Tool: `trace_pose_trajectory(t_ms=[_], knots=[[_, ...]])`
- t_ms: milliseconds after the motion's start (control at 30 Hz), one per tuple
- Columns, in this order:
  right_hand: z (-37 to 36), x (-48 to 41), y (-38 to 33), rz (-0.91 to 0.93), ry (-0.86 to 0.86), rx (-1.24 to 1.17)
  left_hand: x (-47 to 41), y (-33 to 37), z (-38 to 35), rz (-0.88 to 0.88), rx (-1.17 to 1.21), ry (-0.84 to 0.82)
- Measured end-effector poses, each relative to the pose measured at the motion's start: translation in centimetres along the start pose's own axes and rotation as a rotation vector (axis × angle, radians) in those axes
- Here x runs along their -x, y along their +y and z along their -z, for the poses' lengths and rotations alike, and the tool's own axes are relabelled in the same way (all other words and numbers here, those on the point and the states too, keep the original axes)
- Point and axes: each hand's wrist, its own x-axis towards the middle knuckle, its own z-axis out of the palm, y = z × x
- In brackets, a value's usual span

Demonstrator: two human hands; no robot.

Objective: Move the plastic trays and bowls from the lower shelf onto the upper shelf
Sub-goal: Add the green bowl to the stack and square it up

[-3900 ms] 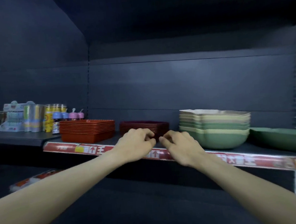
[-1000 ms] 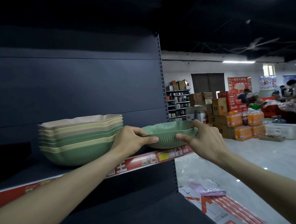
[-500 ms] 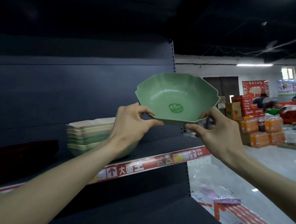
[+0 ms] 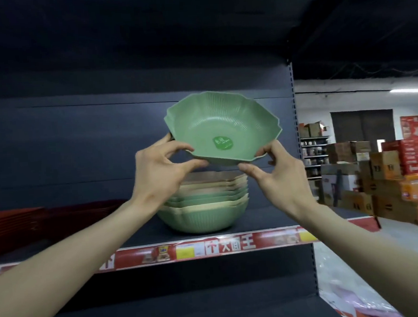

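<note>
Head view: well to the left of your left hand [image 4: 159, 171], a stack of red trays [image 4: 12, 221] lies on the shelf [image 4: 269, 218]. Your left hand pinches the lower left rim of the green bowl [image 4: 223, 130], thumb on the inner side and curled fingers under the edge. The bowl hangs between your two hands, tilted so that its inside and a dark green sticker [image 4: 223, 142] face you. Directly below it and your fingertips, the stack of bowls [image 4: 206, 208], beige and green, stands on the same shelf. Your right hand [image 4: 278, 178] pinches the bowl's lower right rim between thumb and forefinger. Beyond that hand, cardboard boxes [image 4: 367, 172] are piled on the shop floor.
</note>
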Motion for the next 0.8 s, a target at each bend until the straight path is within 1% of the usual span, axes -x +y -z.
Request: trace_pose_trajectory(t_ms=[100,200,367,500,567,667,733,800], knots=[[-2.3,-0.4,-0.8,-0.035,-0.065,-0.036,0.0,-1.0,1.3,0.072,-0.045,0.025],[-4.2,-0.6,-0.9,-0.081,-0.135,-0.007,0.2,-1.8,2.3,0.17,-0.167,0.026],[-6.0,-0.7,0.1,-0.124,-0.215,0.09,0.7,-3.4,2.7,0.264,-0.371,-0.048],[-6.5,-1.2,0.4,-0.186,-0.277,0.148,1.4,-4.8,2.1,0.34,-0.404,-0.133],[-6.4,-1.3,0.6,-0.184,-0.309,0.202,2.0,-5.0,1.9,0.305,-0.438,-0.161],[-6.5,-1.3,1.2,-0.184,-0.348,0.2,2.9,-4.8,1.6,0.162,-0.473,-0.144],[-6.8,-1.0,1.8,-0.183,-0.339,0.144,3.2,-4.7,1.4,0.16,-0.439,-0.132],[-7.1,-0.3,2.4,-0.188,-0.312,0.069,3.5,-5.3,1.3,0.206,-0.368,-0.12]])
